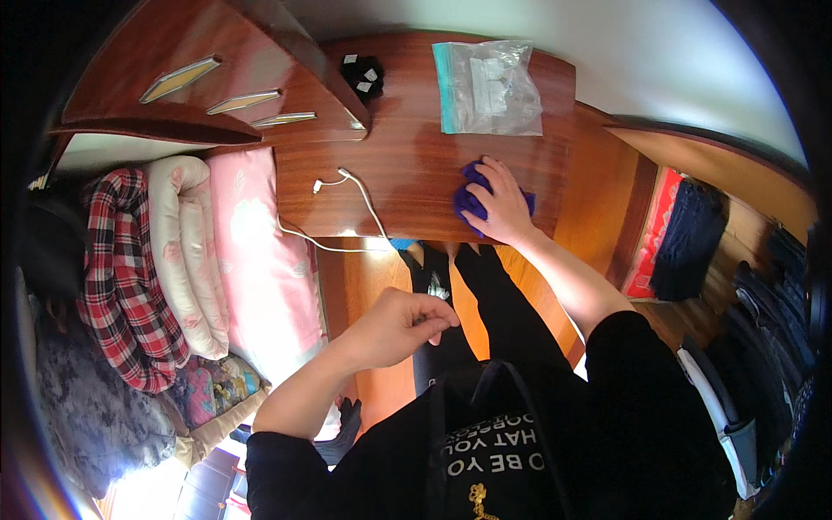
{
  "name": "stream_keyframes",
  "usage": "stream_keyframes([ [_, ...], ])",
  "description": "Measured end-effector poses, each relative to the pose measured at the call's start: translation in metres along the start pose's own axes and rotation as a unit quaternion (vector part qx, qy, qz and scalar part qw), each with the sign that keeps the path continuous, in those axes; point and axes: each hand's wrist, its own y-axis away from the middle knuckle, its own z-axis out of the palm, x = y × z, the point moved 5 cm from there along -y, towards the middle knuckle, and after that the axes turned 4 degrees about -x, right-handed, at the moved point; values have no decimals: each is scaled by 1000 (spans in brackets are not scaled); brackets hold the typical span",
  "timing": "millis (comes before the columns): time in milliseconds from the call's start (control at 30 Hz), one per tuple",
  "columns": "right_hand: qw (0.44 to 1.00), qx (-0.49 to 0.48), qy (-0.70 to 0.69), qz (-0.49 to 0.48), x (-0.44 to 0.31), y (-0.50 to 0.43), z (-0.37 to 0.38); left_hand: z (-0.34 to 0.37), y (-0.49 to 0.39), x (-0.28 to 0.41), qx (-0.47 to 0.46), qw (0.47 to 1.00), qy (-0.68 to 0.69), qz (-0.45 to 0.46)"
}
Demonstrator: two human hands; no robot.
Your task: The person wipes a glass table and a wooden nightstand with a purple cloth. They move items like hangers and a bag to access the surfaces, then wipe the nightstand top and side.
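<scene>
A bunched purple cloth lies on the right part of a glossy reddish-brown wooden desktop. My right hand rests over this cloth with its fingers curled into the folds. In front of my body, short of the desk's near edge, my left hand hangs in the air with its fingers curled in. I see nothing held in it. A white charging cable with a split connector end runs across the desktop and drops over the near edge.
At the back of the desk lie a clear zip bag and a black bundle with white tags. A wooden cabinet stands at the left. Folded quilts lie on a pink-covered bed. Folded dark clothes fill a shelf at right.
</scene>
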Motion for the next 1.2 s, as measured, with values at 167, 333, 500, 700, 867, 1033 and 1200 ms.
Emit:
stream_keyframes([
  [167, 999, 31, 20, 40, 23, 33, -19, -32, -25, 39, 55, 995, 60, 58],
  [333, 997, 58, 15, 58, 25, 36, -19, -108, -110, 45, 220, 968, -109, 46],
  [500, 996, 70, 8, 52, 27, 37, -19, -161, -167, 43, 285, 927, -242, 26],
  [700, 995, 77, -3, 58, 29, 40, -15, -187, -178, 56, 345, 885, -314, 22],
  [867, 995, 72, -25, 71, 32, 41, -22, -163, -155, 69, 347, 865, -351, 92],
  [1033, 983, 153, -77, 69, 5, -5, -48, -125, -123, 77, 279, 890, -346, 101],
  [1200, 926, 155, -344, 22, -24, -79, -47, -100, -106, 74, 229, 928, -270, 113],
])
